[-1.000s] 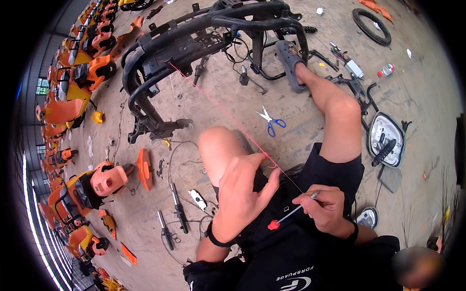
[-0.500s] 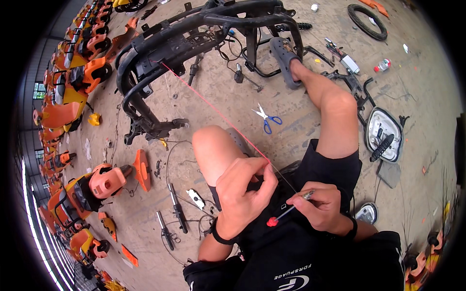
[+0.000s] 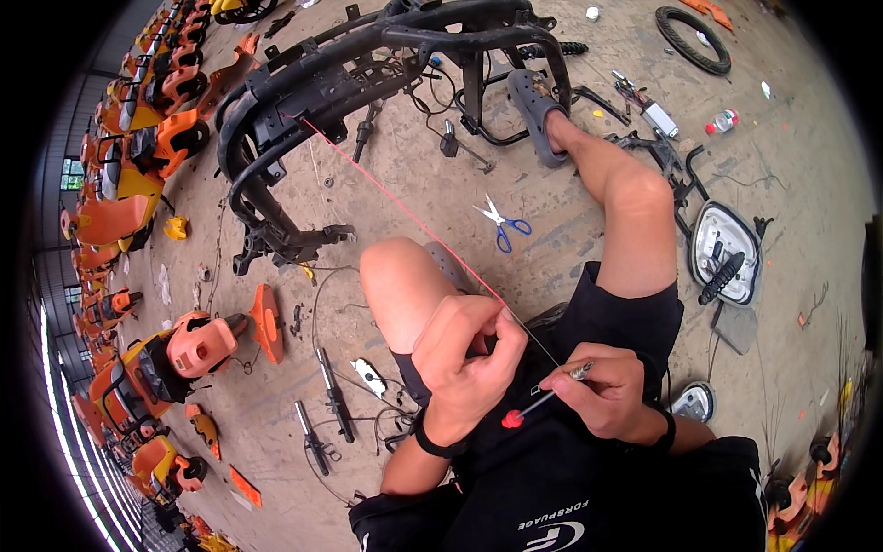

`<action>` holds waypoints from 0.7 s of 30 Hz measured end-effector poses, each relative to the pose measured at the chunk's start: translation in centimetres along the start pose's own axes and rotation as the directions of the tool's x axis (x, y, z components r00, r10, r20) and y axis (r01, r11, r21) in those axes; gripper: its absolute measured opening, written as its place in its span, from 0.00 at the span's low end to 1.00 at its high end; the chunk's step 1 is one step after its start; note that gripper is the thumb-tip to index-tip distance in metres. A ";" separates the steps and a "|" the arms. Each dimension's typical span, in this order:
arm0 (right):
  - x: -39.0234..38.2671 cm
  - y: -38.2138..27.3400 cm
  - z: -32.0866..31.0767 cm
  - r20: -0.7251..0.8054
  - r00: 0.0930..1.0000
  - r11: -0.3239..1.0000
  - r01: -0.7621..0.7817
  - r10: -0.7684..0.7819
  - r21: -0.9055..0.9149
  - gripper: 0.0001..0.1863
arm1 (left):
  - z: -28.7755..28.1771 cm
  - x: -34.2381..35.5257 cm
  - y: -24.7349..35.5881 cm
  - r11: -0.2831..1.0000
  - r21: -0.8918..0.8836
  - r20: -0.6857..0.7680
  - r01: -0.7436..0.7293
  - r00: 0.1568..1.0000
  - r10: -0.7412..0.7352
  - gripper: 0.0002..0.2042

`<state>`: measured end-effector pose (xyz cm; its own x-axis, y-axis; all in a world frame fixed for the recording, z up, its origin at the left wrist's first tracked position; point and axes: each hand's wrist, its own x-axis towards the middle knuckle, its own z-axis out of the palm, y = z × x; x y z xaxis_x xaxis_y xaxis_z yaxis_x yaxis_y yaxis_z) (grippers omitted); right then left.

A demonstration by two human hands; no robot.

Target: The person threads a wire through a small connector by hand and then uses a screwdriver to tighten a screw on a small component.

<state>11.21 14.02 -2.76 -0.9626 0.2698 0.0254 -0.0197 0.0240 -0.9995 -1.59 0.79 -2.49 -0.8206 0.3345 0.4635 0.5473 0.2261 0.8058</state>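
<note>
A red wire (image 3: 405, 207) runs taut from the black vehicle frame (image 3: 246, 138) at the upper left down to my left hand (image 3: 464, 359). That hand is closed in a pinch on the wire, thumb against forefinger. Past the pinch, a thin, dull bare-looking strand (image 3: 538, 342) continues to my right hand (image 3: 609, 391). My right fingers are closed around a slim metal rod-shaped tool (image 3: 541, 403) with a red end (image 3: 511, 419) that points down and left. The strand meets the right fingertips near the tool; its exact attachment is too small to tell.
Blue-handled scissors (image 3: 503, 224) lie open on the floor between my legs. Shock absorbers (image 3: 333, 396), cables and orange body panels (image 3: 267, 324) are scattered at left. A bottle (image 3: 723, 121), a tire (image 3: 693, 40) and a white shell part (image 3: 727, 248) lie at right.
Both hands keep their grips, with the left shifting very slightly. The floor and frame appear a little further left as the view moves slightly.
</note>
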 end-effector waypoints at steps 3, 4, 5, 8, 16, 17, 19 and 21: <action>0.0 0.0 0.0 0.004 1.000 1.000 0.002 -0.002 -0.008 0.03 | 0.0 0.0 -0.1 1.000 0.009 0.002 -0.011 1.000 0.011 0.08; 0.0 0.0 -0.1 0.004 1.000 1.000 0.006 -0.005 -0.011 0.03 | 0.0 0.0 -0.2 1.000 0.012 0.001 -0.016 1.000 0.016 0.08; 0.0 -0.1 -0.1 0.006 1.000 1.000 0.009 -0.009 -0.013 0.03 | 0.0 0.0 -0.2 1.000 0.017 -0.001 -0.020 1.000 0.021 0.09; 0.0 -0.1 0.0 0.006 1.000 1.000 0.019 -0.019 -0.010 0.03 | 0.0 -0.1 -0.2 0.999 0.035 -0.004 -0.026 1.000 0.027 0.09; -0.1 -0.1 0.0 0.019 1.000 1.000 0.017 -0.016 -0.006 0.03 | -0.1 0.0 -0.5 0.998 0.055 -0.019 -0.027 0.999 0.028 0.08; -0.1 -0.1 0.0 0.023 1.000 1.000 0.018 -0.017 -0.005 0.03 | -0.1 0.0 -0.6 0.998 0.057 -0.022 -0.026 0.999 0.027 0.08; -0.1 -0.1 0.1 0.026 0.999 1.000 0.021 -0.021 0.007 0.03 | -0.1 0.0 -0.7 0.996 0.084 -0.052 -0.012 0.999 0.017 0.08; -0.2 -0.1 0.2 0.024 0.999 0.999 0.027 -0.027 0.020 0.03 | -0.3 0.3 -0.9 0.992 0.128 -0.102 0.013 0.995 0.000 0.07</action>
<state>11.35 13.82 -2.68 -0.9678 0.2463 0.0524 -0.0510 0.0121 -0.9986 -2.37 0.37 -3.01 -0.8332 0.2392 0.4985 0.5529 0.3459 0.7581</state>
